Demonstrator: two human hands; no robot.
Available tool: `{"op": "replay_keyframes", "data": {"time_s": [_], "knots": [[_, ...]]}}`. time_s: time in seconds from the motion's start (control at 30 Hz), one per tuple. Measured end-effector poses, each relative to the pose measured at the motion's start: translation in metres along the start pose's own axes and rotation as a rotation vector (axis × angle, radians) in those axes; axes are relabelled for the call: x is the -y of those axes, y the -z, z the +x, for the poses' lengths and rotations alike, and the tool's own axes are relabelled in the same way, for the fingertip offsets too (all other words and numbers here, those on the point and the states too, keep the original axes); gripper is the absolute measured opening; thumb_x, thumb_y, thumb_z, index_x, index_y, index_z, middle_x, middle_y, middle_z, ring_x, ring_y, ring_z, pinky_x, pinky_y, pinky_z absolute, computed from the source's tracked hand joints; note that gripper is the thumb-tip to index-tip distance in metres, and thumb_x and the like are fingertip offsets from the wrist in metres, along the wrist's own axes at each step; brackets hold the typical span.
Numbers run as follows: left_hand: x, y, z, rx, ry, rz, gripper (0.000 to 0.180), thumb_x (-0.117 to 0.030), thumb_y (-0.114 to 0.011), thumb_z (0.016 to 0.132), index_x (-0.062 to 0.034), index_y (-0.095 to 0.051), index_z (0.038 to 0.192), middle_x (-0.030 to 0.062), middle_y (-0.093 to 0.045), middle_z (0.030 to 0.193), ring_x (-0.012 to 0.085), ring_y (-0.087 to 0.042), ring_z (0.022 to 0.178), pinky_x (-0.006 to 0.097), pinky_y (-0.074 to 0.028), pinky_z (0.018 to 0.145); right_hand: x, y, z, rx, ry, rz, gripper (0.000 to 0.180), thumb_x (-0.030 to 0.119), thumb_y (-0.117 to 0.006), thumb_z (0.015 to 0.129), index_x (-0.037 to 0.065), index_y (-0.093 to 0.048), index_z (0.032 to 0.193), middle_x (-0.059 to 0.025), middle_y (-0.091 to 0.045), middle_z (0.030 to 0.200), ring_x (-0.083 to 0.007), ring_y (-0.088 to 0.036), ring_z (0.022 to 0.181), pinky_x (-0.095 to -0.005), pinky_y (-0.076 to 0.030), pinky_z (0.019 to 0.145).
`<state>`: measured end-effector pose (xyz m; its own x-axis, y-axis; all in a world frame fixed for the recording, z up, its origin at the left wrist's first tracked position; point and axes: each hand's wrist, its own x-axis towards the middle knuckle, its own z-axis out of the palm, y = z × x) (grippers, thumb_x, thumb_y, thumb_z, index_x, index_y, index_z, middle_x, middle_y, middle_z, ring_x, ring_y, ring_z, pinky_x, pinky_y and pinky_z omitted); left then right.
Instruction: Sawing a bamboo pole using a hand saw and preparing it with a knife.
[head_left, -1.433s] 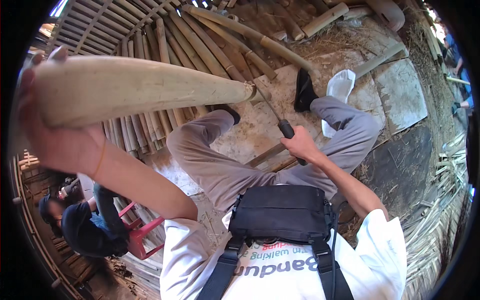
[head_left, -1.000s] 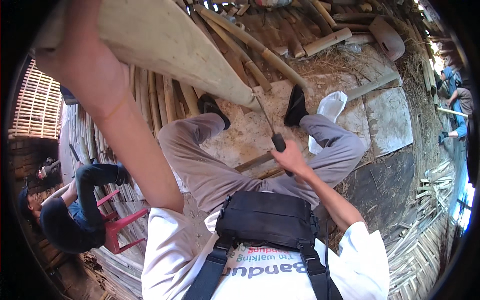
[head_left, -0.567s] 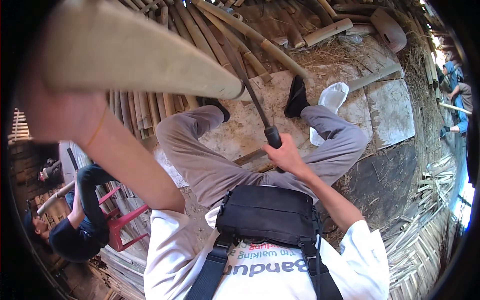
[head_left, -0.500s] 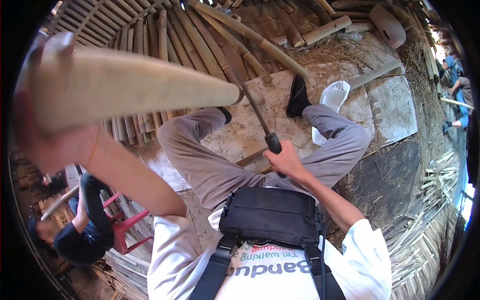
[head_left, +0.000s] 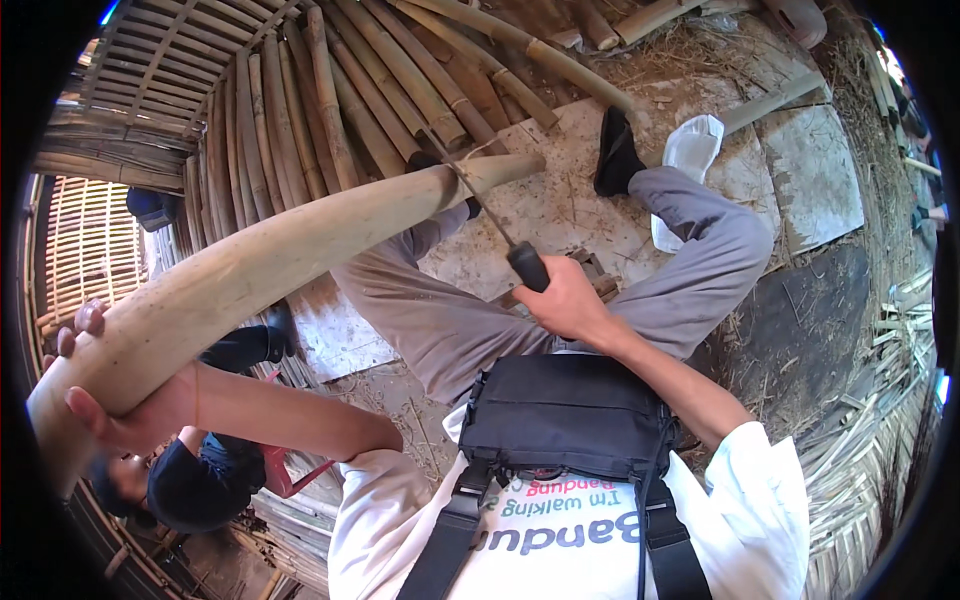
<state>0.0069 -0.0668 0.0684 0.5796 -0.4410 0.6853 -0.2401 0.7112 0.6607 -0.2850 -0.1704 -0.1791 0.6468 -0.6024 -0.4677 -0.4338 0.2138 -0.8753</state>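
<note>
My left grip (head_left: pixel 145 412) clasps the near end of a pale bamboo pole (head_left: pixel 290 235) slanting forward above my left leg (head_left: pixel 435 312); it looks stiff, fairly light and slick, so a broad underhold suits it. My right grip (head_left: pixel 572 300) clenches a knife (head_left: pixel 528 267) by its black handle, blade across the pole's far part. Stacked bamboo poles (head_left: pixel 325 90) lie beyond.

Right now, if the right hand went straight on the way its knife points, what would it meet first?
Likely the bamboo, which the knife crosses near its narrow end; depth between it and the right hand is unclear.
</note>
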Motion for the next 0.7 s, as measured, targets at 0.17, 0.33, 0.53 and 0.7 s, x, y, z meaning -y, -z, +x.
{"op": "replay_keyframes", "data": {"time_s": [0.17,0.33,0.53,0.7], "knots": [[-0.001,-0.014,-0.003,-0.045,-0.149,0.204,0.043,-0.018,-0.062,0.07,-0.0027,-0.047,0.107,0.0146,-0.049,0.095,0.0291,-0.049,0.088,0.04,-0.039,0.083,0.003,-0.005,0.0,0.008,0.112,0.024,0.022,0.015,-0.058,0.071,-0.006,-0.051,0.069,-0.018,-0.05,0.053,-0.0277,-0.05,0.048,-0.0385,-0.042,0.052],[0.002,-0.01,-0.003,-0.199,-0.104,0.129,0.047,-0.016,-0.064,0.06,0.0045,-0.048,0.099,0.0164,-0.052,0.091,0.0311,-0.052,0.082,0.043,-0.042,0.078,-0.019,-0.005,0.02,-0.017,0.032,-0.058,0.021,0.015,-0.059,0.071,-0.006,-0.056,0.073,-0.021,-0.054,0.056,-0.0296,-0.059,0.055,-0.0382,-0.044,0.054],[0.002,-0.014,-0.003,-0.206,-0.113,0.302,0.046,-0.021,-0.064,0.064,0.0021,-0.048,0.101,0.0154,-0.053,0.094,0.0302,-0.054,0.082,0.042,-0.047,0.071,0.041,-0.015,-0.004,0.029,0.264,0.083,0.02,0.014,-0.059,0.069,-0.005,-0.054,0.073,-0.0192,-0.052,0.054,-0.0285,-0.052,0.049,-0.0386,-0.042,0.052],[0.004,-0.012,0.004,-0.234,-0.162,0.345,0.046,-0.023,-0.062,0.063,0.0016,-0.049,0.099,0.0151,-0.054,0.093,0.0314,-0.057,0.084,0.041,-0.047,0.071,-0.025,-0.015,0.008,-0.071,0.107,0.054,0.02,0.014,-0.058,0.069,-0.005,-0.054,0.075,-0.0214,-0.052,0.056,-0.0318,-0.053,0.051,-0.0402,-0.041,0.053]]}}
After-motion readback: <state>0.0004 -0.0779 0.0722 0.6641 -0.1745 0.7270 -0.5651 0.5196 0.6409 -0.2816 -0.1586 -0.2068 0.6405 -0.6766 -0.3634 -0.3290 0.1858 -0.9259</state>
